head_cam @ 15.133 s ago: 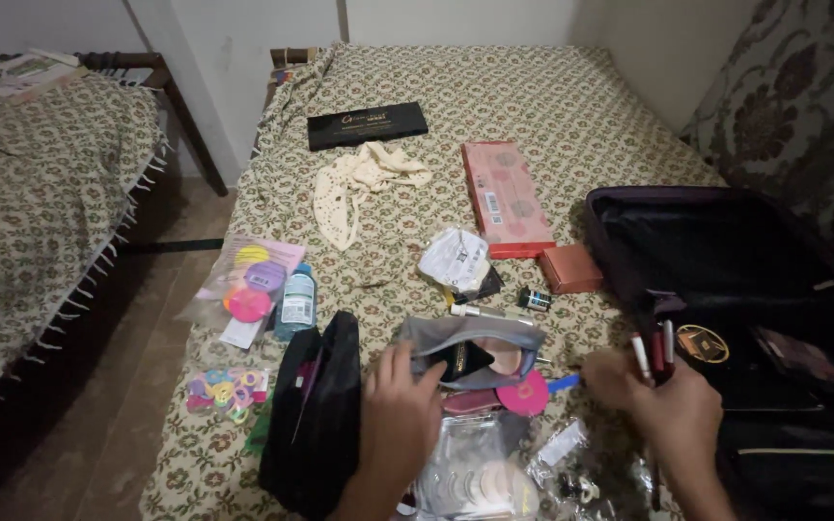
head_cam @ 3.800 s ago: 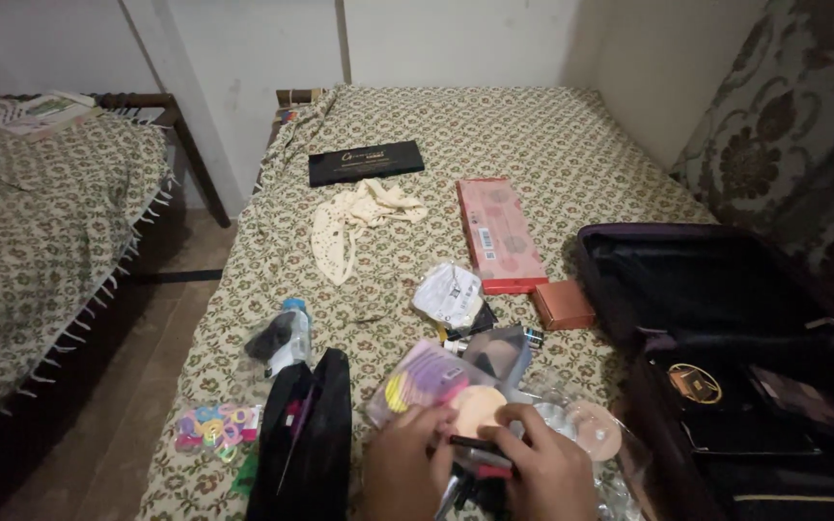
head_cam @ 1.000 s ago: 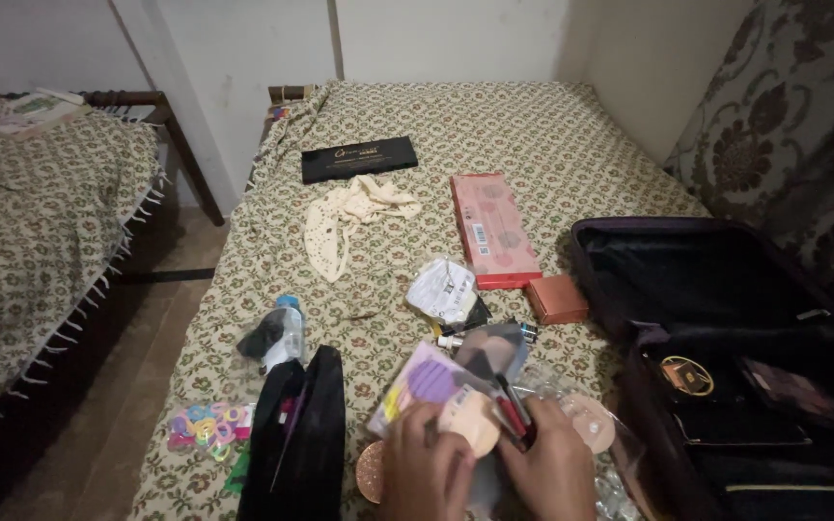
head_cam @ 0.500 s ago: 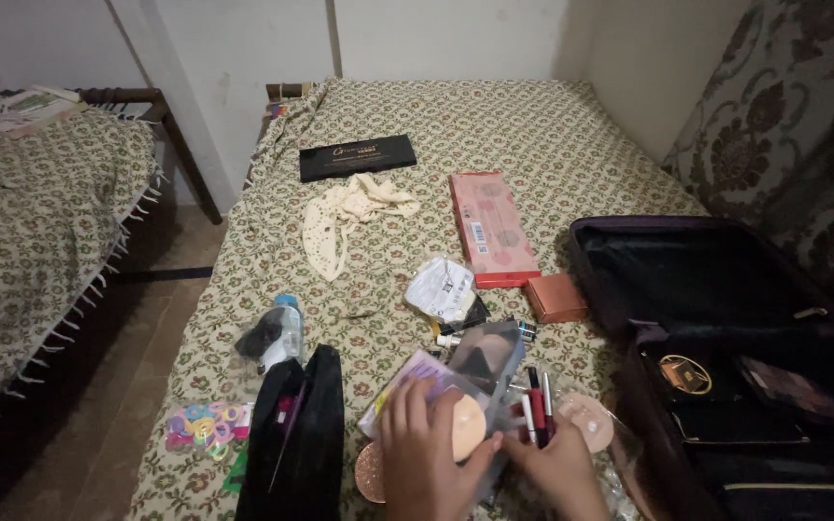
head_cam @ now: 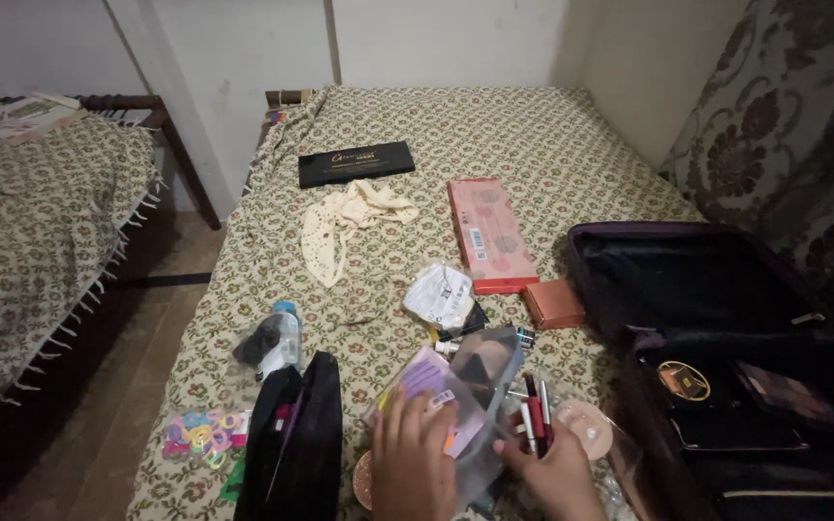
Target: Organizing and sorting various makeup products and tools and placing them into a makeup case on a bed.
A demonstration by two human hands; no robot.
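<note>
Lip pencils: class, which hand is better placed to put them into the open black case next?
Probably the right hand: it already holds the lip pencils and sits on the open black case side. The left hand lies flat on the clear pouch.

This is a bedroom in a home — two beds stand side by side with a strip of tiled floor (head_cam: 142, 318) between them. The main bed (head_cam: 475, 125) is spread with a green-and-cream floral sheet, and the second bed (head_cam: 31, 222) on a dark wooden frame wears the same print with a fringed edge. Plain pale walls (head_cam: 243, 48) meet in a corner behind, and a heavy floral curtain (head_cam: 774, 125) hangs at the side. Personal clutter covers the sheet — cosmetics, a black pouch (head_cam: 296, 434), an open dark case (head_cam: 707, 289).
</note>
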